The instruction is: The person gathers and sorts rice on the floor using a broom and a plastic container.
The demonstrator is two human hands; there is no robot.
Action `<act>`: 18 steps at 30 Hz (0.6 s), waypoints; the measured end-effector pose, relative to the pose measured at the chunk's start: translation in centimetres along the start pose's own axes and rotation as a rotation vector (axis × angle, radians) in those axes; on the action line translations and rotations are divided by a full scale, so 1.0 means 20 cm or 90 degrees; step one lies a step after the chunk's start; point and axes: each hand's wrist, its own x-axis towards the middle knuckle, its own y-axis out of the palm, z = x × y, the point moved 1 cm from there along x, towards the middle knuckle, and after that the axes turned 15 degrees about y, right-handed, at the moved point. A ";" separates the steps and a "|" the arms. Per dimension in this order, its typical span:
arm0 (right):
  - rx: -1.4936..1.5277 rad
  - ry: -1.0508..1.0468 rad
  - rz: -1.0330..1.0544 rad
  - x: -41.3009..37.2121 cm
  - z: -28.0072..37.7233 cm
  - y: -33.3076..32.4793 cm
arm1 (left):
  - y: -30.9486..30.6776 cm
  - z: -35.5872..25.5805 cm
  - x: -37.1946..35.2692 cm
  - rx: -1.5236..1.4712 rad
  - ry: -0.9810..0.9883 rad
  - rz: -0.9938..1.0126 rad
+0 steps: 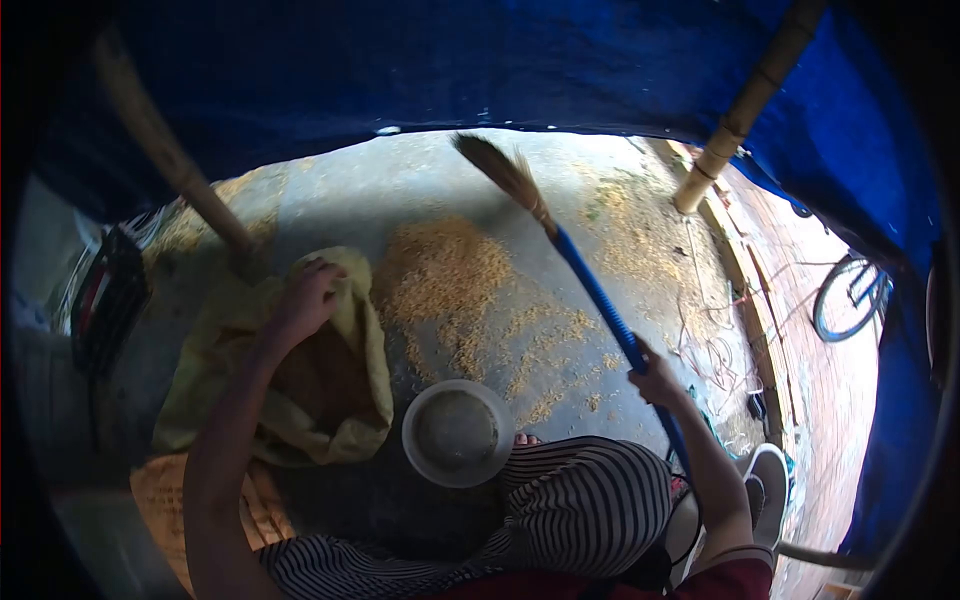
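Observation:
My left hand (308,297) is closed on the upper rim of a pale yellow sack (372,350), whose mouth gapes toward me with a dark brown inside. On the right, my right hand (656,380) wraps round the blue handle of a broom (598,290). The broom slants up and away, its brown bristles raised toward the far side of the floor. Between the sack and my knee sits a round whitish bowl (457,432). Beyond the bowl, a heap of golden grain (447,268) lies on the grey floor, with loose grain scattered around it.
A blue tarp (420,70) hangs overhead, with a bamboo pole (740,120) at right and another pole (170,150) at left. Rope (715,365) lies tangled by the right-hand ledge. A bicycle wheel (848,300) shows outside. Dark crates (108,300) stand at left.

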 end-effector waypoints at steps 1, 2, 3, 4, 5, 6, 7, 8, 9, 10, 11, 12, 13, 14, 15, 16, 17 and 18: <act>0.002 0.023 0.003 0.02 -0.05 0.07 | 0.00 0.01 -0.01 0.012 -0.009 0.003; -0.025 -0.047 -0.009 0.06 -0.13 0.15 | -0.01 0.01 -0.01 0.027 -0.022 0.006; -0.054 -0.118 -0.018 0.07 -0.18 0.21 | -0.01 0.01 0.00 0.027 -0.017 0.008; -0.062 -0.047 0.038 -0.04 -0.08 0.19 | -0.01 0.00 0.00 0.003 -0.036 0.014; -0.061 -0.045 0.039 -0.05 -0.05 0.16 | 0.00 0.00 0.00 -0.022 -0.056 0.022; -0.062 -0.055 0.079 -0.06 -0.04 0.15 | 0.01 -0.01 -0.01 -0.023 -0.055 0.026; -0.064 -0.066 0.115 -0.09 0.01 0.12 | 0.02 -0.02 0.00 -0.020 -0.047 0.021; -0.084 -0.050 0.142 -0.12 0.09 0.06 | 0.03 -0.02 0.02 -0.016 -0.037 0.014; -0.083 -0.049 0.141 -0.09 0.12 0.04 | 0.04 -0.03 0.04 -0.017 -0.035 0.014; -0.095 -0.103 0.104 -0.06 0.14 0.03 | 0.05 -0.03 0.05 -0.066 -0.043 -0.004; -0.107 -0.158 0.066 -0.02 0.17 0.01 | 0.06 -0.04 0.06 -0.113 -0.052 -0.023; -0.113 -0.215 0.023 0.05 0.18 0.00 | 0.06 -0.05 0.07 -0.112 -0.052 -0.024; -0.117 -0.272 -0.021 0.08 0.24 -0.02 | 0.05 -0.06 0.08 -0.092 -0.056 -0.004; -0.133 -0.185 -0.005 0.10 0.30 -0.07 | 0.05 -0.07 0.09 -0.072 -0.060 0.017; -0.149 -0.179 -0.031 0.13 0.34 -0.11 | 0.04 -0.08 0.09 -0.070 -0.060 0.016; -0.135 -0.192 -0.054 0.19 0.35 -0.14 | 0.04 -0.08 0.09 -0.041 -0.061 0.051; -0.122 -0.203 -0.077 0.24 0.35 -0.17 | 0.03 -0.08 0.08 -0.014 -0.062 0.087; -0.113 -0.170 -0.070 0.28 0.35 -0.22 | 0.03 -0.07 0.07 -0.013 -0.064 0.087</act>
